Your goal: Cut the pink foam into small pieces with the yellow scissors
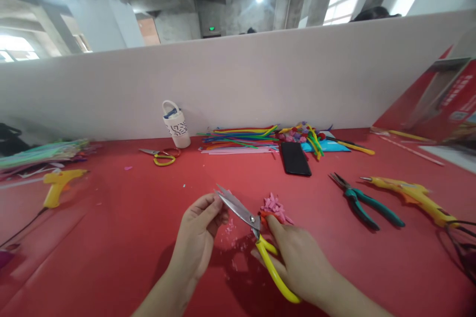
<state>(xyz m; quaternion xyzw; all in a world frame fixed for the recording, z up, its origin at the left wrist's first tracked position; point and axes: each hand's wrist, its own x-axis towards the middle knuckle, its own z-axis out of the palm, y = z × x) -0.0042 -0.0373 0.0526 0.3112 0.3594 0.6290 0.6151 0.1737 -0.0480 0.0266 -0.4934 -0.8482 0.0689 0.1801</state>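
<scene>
My right hand (297, 257) grips a pair of scissors (241, 210) with yellow and red handles. Their blades are slightly parted and point up and left, with the tips at the fingers of my left hand (201, 223). Those left fingers are pinched together; what they hold is too small and covered to make out, though a bit of pink shows by the blades. Just beyond my right hand lies a heap of small pink pieces (274, 207). Finer pink scraps (230, 228) are scattered on the red tabletop (130, 237) below the blades.
Toward the back are a white cup (176, 126), a second pair of scissors (161, 155), colourful pipe cleaners (238, 138) and a black phone (295, 158). Green-handled pliers (366, 200) and a yellow glue gun (416, 195) lie right; another glue gun (59, 185) lies left. A white partition (238, 79) stands behind.
</scene>
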